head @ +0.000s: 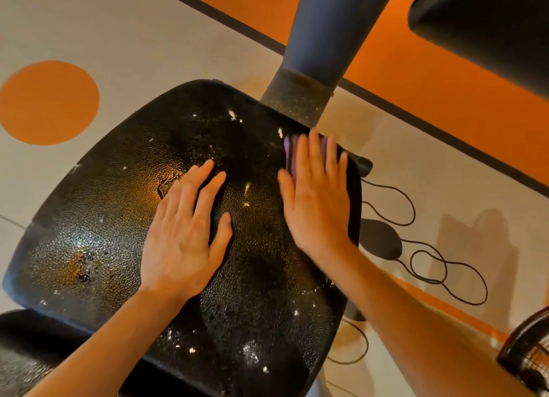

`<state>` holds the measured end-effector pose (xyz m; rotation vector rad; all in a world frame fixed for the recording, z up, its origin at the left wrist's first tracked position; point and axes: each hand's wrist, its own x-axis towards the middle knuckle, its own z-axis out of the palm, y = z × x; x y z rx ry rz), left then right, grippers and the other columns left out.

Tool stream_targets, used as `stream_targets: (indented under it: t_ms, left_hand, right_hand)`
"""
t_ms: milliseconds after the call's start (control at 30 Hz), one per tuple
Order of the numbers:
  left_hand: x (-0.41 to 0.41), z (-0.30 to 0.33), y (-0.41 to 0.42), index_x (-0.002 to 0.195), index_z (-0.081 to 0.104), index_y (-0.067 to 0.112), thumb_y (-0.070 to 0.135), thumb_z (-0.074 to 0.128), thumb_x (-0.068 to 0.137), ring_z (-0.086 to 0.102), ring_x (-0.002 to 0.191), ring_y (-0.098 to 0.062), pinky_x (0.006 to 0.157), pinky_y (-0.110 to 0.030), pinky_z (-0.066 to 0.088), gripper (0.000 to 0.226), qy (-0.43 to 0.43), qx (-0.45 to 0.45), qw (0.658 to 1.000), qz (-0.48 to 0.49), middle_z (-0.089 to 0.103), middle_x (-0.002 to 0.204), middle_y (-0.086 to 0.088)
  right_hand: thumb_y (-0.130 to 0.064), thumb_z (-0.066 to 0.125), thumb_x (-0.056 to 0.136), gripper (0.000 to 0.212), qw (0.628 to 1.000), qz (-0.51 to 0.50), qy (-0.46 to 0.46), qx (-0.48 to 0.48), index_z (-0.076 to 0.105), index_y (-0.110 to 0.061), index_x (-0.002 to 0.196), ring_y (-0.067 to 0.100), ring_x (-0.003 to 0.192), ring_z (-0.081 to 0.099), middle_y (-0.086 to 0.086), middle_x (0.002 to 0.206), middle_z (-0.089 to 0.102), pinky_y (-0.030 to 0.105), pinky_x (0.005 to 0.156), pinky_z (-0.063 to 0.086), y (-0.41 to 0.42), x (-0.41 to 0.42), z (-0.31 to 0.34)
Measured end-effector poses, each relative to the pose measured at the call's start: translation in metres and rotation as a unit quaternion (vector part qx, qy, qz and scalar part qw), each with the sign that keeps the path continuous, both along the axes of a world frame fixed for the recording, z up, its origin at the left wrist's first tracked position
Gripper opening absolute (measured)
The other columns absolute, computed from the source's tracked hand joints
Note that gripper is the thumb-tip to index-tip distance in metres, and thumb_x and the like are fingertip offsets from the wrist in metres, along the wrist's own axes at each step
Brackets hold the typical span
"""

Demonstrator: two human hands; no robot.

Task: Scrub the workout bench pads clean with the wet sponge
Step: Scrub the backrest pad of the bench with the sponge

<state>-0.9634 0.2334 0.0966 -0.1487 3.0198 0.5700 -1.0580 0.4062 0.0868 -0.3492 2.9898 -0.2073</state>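
A black textured bench pad (118, 224) fills the middle of the view, wet and shiny, with white flecks and worn patches scattered over it. My left hand (184, 233) lies flat on the pad's middle with straight, spread fingers. My right hand (318, 194) presses flat on a purple sponge (289, 156) at the pad's far right edge. Most of the sponge is hidden under my fingers.
A grey metal post (320, 40) rises just behind the pad. Another black pad (490, 31) sits at the top right and one more (26, 349) at the bottom left. A black cord (430, 266) loops on the floor to the right, near a fan cage (531, 352).
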Motion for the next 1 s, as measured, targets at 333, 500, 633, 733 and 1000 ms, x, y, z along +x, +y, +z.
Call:
stream_targets:
  t_ms: [333,500,633,733,1000]
  left_hand:
    - [-0.015,0.006,-0.043,0.149,0.033,0.012,0.044,0.03,0.098,0.021,0.149,-0.027,0.122,-0.046,0.015,0.06,0.007,-0.035,0.999,0.029,0.029,0.157,-0.009]
    - [-0.016,0.001,-0.045,0.149,0.033,0.014,0.047,0.03,0.096,0.025,0.147,-0.027,0.12,-0.048,0.021,0.062,-0.008,-0.048,0.998,0.048,0.028,0.157,-0.007]
    - [-0.017,0.003,-0.045,0.148,0.034,0.015,0.048,0.031,0.095,0.027,0.145,-0.027,0.118,-0.048,0.024,0.063,-0.014,-0.04,0.997,0.063,0.029,0.157,-0.005]
    - [-0.017,0.004,-0.045,0.148,0.035,0.016,0.048,0.033,0.094,0.027,0.145,-0.027,0.118,-0.048,0.024,0.063,-0.018,-0.041,0.997,0.061,0.028,0.157,-0.004]
    - [-0.018,0.004,-0.047,0.149,0.033,0.015,0.046,0.034,0.094,0.028,0.145,-0.028,0.118,-0.049,0.026,0.063,-0.022,-0.044,0.997,0.055,0.028,0.157,-0.006]
  right_hand:
    - [-0.038,0.02,0.102,0.059,0.999,-0.052,-0.013,0.002,0.014,-0.009,0.153,0.032,0.149,0.006,0.014,0.161,0.013,0.046,0.121,0.018,0.016,0.008,0.003]
    - [-0.035,0.028,0.102,0.051,0.998,-0.002,0.017,-0.068,0.035,-0.01,0.146,0.03,0.139,0.037,0.011,0.146,0.045,0.044,0.114,0.032,-0.041,-0.065,-0.013]
    - [-0.035,0.015,0.101,0.054,0.997,-0.009,0.016,-0.079,0.035,-0.011,0.145,0.024,0.134,0.041,0.01,0.145,0.044,0.043,0.108,0.04,0.036,-0.025,-0.005]
    - [-0.031,0.022,0.101,0.046,0.995,-0.044,0.046,-0.073,0.047,-0.012,0.134,0.023,0.119,0.051,0.007,0.129,0.056,0.04,0.102,0.041,0.01,-0.042,-0.008]
    - [-0.029,0.027,0.102,0.038,0.993,0.081,0.026,-0.084,0.054,-0.014,0.123,0.022,0.1,0.057,0.006,0.112,0.063,0.032,0.081,0.047,-0.017,-0.074,-0.006]
